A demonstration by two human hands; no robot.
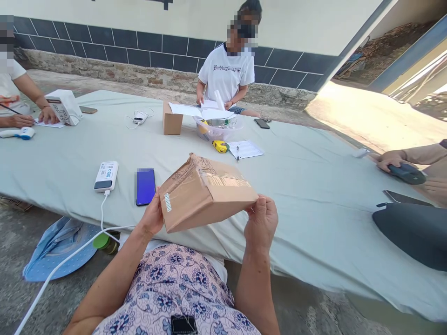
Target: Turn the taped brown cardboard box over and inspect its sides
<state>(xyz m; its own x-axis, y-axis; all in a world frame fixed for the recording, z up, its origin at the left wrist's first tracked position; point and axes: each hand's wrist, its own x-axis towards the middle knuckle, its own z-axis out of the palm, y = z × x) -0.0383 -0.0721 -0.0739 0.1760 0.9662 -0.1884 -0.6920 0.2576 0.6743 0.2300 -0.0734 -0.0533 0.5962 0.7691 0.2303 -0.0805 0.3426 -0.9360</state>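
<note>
A brown cardboard box (pixel 209 186), taped along its top and scribbled on, is held tilted above the near edge of the table. My left hand (pixel 153 216) grips its left side, with the fingers partly hidden behind it. At the box's right corner, my right hand (pixel 261 216) pinches the cardboard between thumb and fingers. A small dotted label (pixel 168 202) shows on the left face. Just beyond my left hand lies a phone (pixel 145 187) with a blue screen, and left of that a white power bank (pixel 106 176) with a cable plugged in.
A cloth-covered table (pixel 307 186) spreads ahead. On it are a plastic basket (pixel 223 132), a yellow tape measure (pixel 220 146), papers (pixel 246 149), another carton (pixel 172 123) and a dark cap-like object (pixel 412 232). People sit at the left, far side and right. A blue hat (pixel 63 253) hangs below left.
</note>
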